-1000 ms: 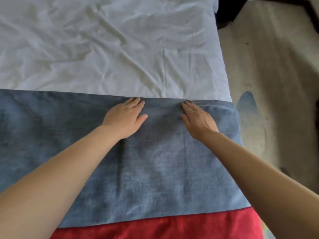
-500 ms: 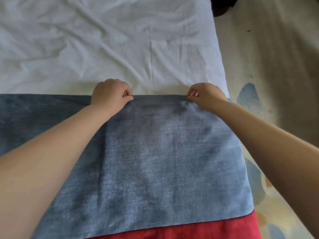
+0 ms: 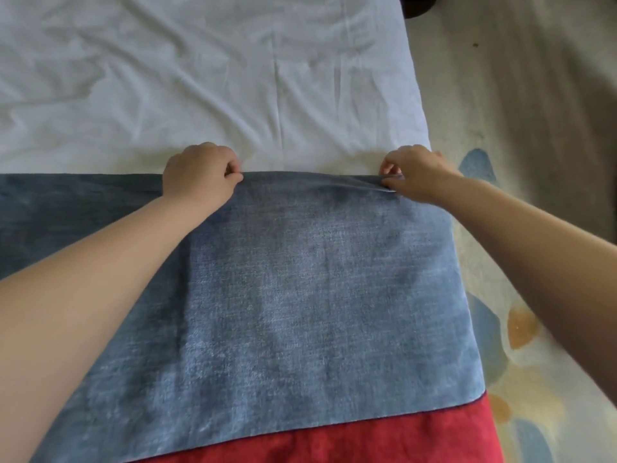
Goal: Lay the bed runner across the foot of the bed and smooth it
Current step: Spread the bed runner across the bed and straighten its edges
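I see one blue bed runner (image 3: 300,295) lying flat across the bed's white sheet (image 3: 200,78), its far edge pinched in two places. My left hand (image 3: 200,175) has its grip closed on that edge near the runner's middle; my right hand (image 3: 412,173) grips the same edge at the runner's right corner, raising a small fold. One red band (image 3: 367,439) borders the runner's near side.
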Motion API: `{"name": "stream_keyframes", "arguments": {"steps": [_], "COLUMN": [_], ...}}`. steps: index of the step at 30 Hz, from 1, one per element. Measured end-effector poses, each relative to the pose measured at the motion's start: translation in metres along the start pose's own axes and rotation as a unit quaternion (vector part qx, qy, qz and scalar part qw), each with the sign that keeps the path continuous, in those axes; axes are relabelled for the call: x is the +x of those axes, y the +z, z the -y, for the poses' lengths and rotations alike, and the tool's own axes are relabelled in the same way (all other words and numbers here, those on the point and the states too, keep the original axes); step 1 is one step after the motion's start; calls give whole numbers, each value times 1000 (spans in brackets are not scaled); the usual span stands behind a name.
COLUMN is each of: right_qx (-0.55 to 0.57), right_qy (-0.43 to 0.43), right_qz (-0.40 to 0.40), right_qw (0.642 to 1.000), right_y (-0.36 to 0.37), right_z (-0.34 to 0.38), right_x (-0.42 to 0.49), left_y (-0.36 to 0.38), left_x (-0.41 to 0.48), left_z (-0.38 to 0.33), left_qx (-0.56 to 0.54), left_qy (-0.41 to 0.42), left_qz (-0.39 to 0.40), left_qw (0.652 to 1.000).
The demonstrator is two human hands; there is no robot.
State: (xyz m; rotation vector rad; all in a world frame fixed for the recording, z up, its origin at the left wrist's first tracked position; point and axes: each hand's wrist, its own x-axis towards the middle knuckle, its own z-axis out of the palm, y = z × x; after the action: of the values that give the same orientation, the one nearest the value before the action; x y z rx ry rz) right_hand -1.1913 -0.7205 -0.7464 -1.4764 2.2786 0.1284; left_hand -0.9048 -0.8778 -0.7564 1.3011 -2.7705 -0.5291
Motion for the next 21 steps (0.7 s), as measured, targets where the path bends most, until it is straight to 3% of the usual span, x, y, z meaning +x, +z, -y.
{"name": "stream_keyframes", "arguments": {"steps": [5, 9, 12, 15, 21], "right_qx": [5, 16, 52, -4, -83], "right_qy": [72, 102, 41, -6, -22], "right_qz": [-72, -183, -133, -75, -140], "right_qw": [995, 978, 989, 997, 986], "right_y": [14, 14, 3, 2, 20], "right_z": [8, 18, 13, 10, 10], "right_x": [-2, -10, -18, -22, -8], "left_y": [1, -7, -13, -13, -2], "left_x": [-3, -7, -16, -21, -19], "left_z": [-6, -10, -4, 4, 9], "left_qx": [35, 38, 41, 47, 30], "left_qy": [-15, -28, -15, -8, -16], "left_qz": [-4, -15, -21, -19, -43], "left_qw": [999, 999, 999, 999, 998]}}
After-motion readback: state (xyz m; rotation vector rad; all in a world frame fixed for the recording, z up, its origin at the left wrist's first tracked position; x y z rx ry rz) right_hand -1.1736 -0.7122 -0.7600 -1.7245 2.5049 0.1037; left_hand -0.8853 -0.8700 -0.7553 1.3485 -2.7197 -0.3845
